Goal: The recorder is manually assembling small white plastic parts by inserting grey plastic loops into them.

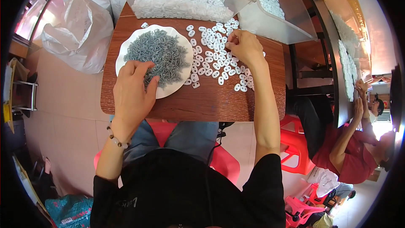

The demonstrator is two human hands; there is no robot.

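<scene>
Slender grey pieces (166, 50), flat white oval pieces (209, 53), a glossy reddish-brown wood-grain tabletop (202, 109).

The grey has a faint bluish cast against the plain white of the round scalloped plate (121, 59); paired darker spots mark the white ovals, and dark streaks run through the tabletop's brown. The person wears a black short-sleeved shirt (177, 181), blue denim trousers (194, 137) and a bracelet (116, 141) of dark brown and milky beads. Around them show a whitish plastic sack (78, 33), a bright red plastic stool (303, 150), a co-worker's deep red shirt (358, 160) and pinkish-beige floor tiles (67, 97).
</scene>
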